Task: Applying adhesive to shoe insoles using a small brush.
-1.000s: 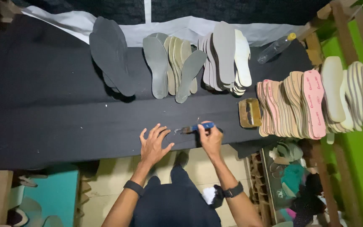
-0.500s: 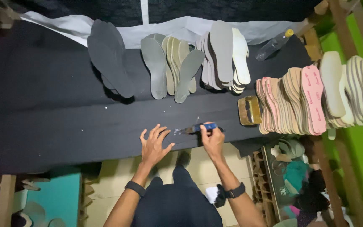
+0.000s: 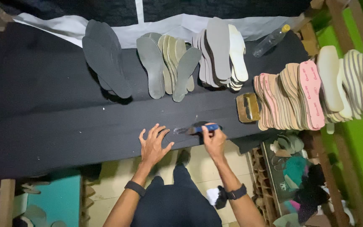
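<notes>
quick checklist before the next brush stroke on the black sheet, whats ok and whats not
1. Brush held firmly: ok. The right hand has a grip on the blue-handled brush.
2. Sheet held down: ok. The left hand lies flat, fingers spread, on the black sheet.
3. Bristles on the sheet: ok, near its front edge.
4. Left hand clear of the bristles: ok, close beside them but apart.
5. Glue tin within reach: cannot tell. The open tin sits to the right beside the pink soles; its contents are unclear.
6. Bristles loaded: cannot tell, too small.
</notes>
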